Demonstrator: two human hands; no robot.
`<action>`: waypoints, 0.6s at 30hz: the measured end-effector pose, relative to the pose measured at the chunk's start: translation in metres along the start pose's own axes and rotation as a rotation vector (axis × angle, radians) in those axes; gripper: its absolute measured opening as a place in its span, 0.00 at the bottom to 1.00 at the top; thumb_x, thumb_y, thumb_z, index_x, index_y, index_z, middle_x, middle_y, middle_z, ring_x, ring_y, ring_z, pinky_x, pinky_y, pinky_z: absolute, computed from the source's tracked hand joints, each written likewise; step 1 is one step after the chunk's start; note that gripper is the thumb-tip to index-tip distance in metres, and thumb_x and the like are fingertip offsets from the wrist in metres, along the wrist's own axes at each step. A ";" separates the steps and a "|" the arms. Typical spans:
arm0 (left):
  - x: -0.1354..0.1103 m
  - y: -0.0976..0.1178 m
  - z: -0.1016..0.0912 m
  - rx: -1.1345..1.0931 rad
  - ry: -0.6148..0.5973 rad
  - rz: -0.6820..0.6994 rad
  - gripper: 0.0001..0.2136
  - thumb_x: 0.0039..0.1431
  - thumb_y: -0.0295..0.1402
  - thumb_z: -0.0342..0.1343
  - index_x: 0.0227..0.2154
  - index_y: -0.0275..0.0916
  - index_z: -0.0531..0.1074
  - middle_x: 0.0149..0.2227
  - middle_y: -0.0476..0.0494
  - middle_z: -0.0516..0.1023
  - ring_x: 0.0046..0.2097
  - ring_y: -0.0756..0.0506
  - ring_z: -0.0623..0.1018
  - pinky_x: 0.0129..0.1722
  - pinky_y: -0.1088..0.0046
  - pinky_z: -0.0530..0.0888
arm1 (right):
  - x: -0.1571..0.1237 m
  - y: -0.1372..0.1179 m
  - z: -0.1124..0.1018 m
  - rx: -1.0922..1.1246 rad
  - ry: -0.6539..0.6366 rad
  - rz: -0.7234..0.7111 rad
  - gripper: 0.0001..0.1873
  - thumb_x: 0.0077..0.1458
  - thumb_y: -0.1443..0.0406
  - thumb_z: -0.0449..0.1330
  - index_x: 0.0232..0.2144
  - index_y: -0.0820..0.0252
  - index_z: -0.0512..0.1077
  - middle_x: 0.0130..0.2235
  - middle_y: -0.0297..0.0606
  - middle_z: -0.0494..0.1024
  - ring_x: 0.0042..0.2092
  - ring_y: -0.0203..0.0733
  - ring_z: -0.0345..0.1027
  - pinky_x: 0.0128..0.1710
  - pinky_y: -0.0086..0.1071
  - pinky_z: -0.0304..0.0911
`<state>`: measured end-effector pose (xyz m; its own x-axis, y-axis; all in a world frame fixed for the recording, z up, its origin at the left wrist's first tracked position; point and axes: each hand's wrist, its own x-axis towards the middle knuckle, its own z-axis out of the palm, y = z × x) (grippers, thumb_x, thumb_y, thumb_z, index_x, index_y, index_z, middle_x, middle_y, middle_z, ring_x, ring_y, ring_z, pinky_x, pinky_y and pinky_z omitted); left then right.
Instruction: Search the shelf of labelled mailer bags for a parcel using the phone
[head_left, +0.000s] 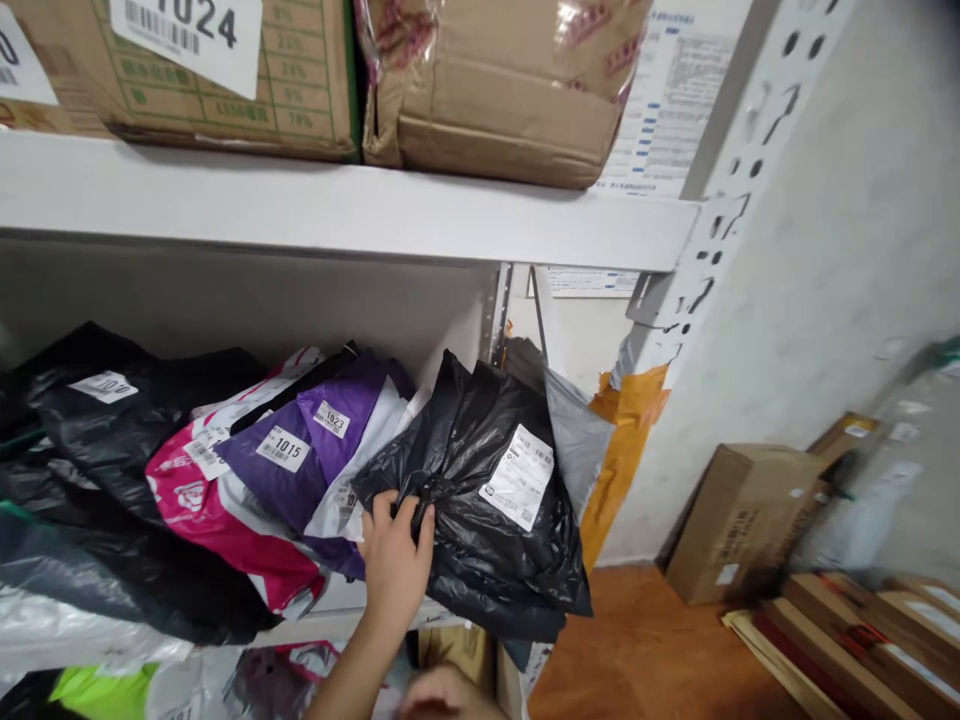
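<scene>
My left hand (397,555) grips the gathered edge of a black plastic mailing bag (480,540), its fingers closed on the crumpled film. The bag has a white printed label (519,478) and leans over the shelf's right end. My right hand (448,695) shows at the bottom edge, below the bag, blurred and cut off, so its fingers are unclear. Just left of my left hand stand a pale mailing bag (334,505) and purple bags (262,470) with number stickers 1015 and 1023. A grey bag (574,430) sits behind the black one.
More black bags (97,430) and a pink-and-white bag (202,500) fill the shelf's left. A white shelf beam (337,205) runs above, carrying cardboard boxes (502,90). The perforated post (705,260) stands at right. Boxes (742,520) lie on the brown floor (637,640).
</scene>
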<state>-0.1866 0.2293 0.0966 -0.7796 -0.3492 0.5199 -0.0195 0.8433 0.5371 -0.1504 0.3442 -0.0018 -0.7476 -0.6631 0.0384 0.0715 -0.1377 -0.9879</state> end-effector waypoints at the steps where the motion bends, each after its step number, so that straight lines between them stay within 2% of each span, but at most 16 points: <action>1: 0.000 0.000 0.002 -0.030 0.010 -0.031 0.13 0.62 0.38 0.46 0.38 0.41 0.74 0.46 0.39 0.67 0.45 0.38 0.69 0.37 0.62 0.67 | -0.014 -0.009 -0.012 -0.044 0.066 -0.027 0.19 0.47 0.50 0.64 0.23 0.60 0.72 0.23 0.33 0.74 0.27 0.41 0.70 0.29 0.33 0.67; 2: 0.000 0.001 0.003 -0.052 0.021 -0.062 0.13 0.62 0.39 0.46 0.37 0.41 0.74 0.45 0.40 0.68 0.45 0.39 0.69 0.37 0.62 0.66 | -0.028 -0.019 -0.024 -0.077 0.144 -0.064 0.18 0.51 0.50 0.61 0.24 0.59 0.72 0.25 0.34 0.75 0.29 0.41 0.70 0.31 0.33 0.67; 3: 0.001 0.002 0.005 -0.065 0.039 -0.090 0.12 0.62 0.39 0.47 0.36 0.41 0.74 0.45 0.41 0.68 0.45 0.39 0.69 0.36 0.62 0.65 | -0.040 -0.031 -0.035 -0.136 0.306 -0.150 0.15 0.55 0.52 0.58 0.31 0.57 0.72 0.31 0.35 0.76 0.35 0.41 0.71 0.38 0.33 0.67; 4: 0.001 0.003 0.008 -0.069 0.063 -0.108 0.12 0.62 0.39 0.47 0.36 0.41 0.74 0.44 0.42 0.69 0.45 0.39 0.70 0.36 0.62 0.64 | -0.049 -0.043 -0.043 -0.289 0.610 -0.308 0.13 0.57 0.55 0.57 0.39 0.57 0.71 0.38 0.39 0.77 0.42 0.43 0.70 0.44 0.35 0.66; 5: 0.001 0.004 0.010 -0.065 0.094 -0.114 0.12 0.62 0.40 0.47 0.36 0.41 0.74 0.44 0.42 0.70 0.45 0.38 0.70 0.36 0.62 0.63 | -0.055 -0.056 -0.049 -0.447 0.779 -0.424 0.14 0.58 0.57 0.56 0.44 0.56 0.69 0.43 0.42 0.75 0.46 0.45 0.69 0.48 0.38 0.65; 6: 0.001 0.005 0.012 -0.052 0.124 -0.109 0.13 0.62 0.39 0.46 0.37 0.41 0.74 0.44 0.42 0.71 0.45 0.38 0.70 0.37 0.61 0.63 | -0.056 -0.068 -0.053 -0.626 0.907 -0.537 0.16 0.58 0.60 0.56 0.49 0.55 0.66 0.48 0.45 0.73 0.50 0.47 0.67 0.51 0.41 0.63; 7: 0.001 0.005 0.014 -0.032 0.147 -0.097 0.13 0.62 0.39 0.46 0.37 0.42 0.74 0.43 0.42 0.71 0.45 0.38 0.70 0.37 0.60 0.63 | -0.052 -0.080 -0.056 -0.800 0.979 -0.620 0.19 0.59 0.61 0.55 0.52 0.55 0.64 0.51 0.48 0.70 0.53 0.49 0.64 0.53 0.45 0.62; 9: 0.000 0.006 0.016 0.023 0.162 -0.068 0.13 0.63 0.39 0.46 0.37 0.42 0.74 0.43 0.42 0.71 0.45 0.38 0.71 0.38 0.58 0.63 | -0.034 -0.100 -0.059 -1.043 0.964 -0.654 0.22 0.60 0.61 0.52 0.56 0.57 0.59 0.57 0.51 0.65 0.59 0.52 0.58 0.56 0.50 0.59; 13: -0.005 0.009 0.017 0.145 0.175 -0.018 0.14 0.64 0.39 0.43 0.39 0.41 0.73 0.44 0.40 0.71 0.44 0.38 0.71 0.38 0.57 0.65 | 0.014 -0.130 -0.070 -1.185 1.008 -0.440 0.35 0.61 0.52 0.46 0.60 0.76 0.52 0.63 0.65 0.53 0.65 0.61 0.46 0.61 0.58 0.50; 15: -0.009 0.015 0.016 0.199 0.190 0.009 0.13 0.64 0.36 0.43 0.40 0.40 0.72 0.44 0.39 0.71 0.44 0.38 0.70 0.40 0.55 0.65 | 0.030 -0.140 -0.076 -1.212 1.040 -0.355 0.44 0.58 0.47 0.45 0.59 0.84 0.50 0.63 0.71 0.51 0.64 0.67 0.45 0.61 0.58 0.48; 18: -0.014 0.027 0.013 0.252 0.195 0.071 0.13 0.63 0.29 0.42 0.41 0.38 0.71 0.45 0.37 0.70 0.43 0.39 0.71 0.45 0.49 0.63 | 0.038 -0.148 -0.078 -1.235 1.056 -0.264 0.48 0.57 0.45 0.42 0.59 0.89 0.47 0.61 0.73 0.53 0.63 0.68 0.48 0.62 0.54 0.49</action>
<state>-0.1843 0.2621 0.0950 -0.6505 -0.3373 0.6805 -0.1433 0.9344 0.3262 -0.2409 0.3971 0.1343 -0.7814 0.1173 0.6129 -0.2737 0.8182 -0.5056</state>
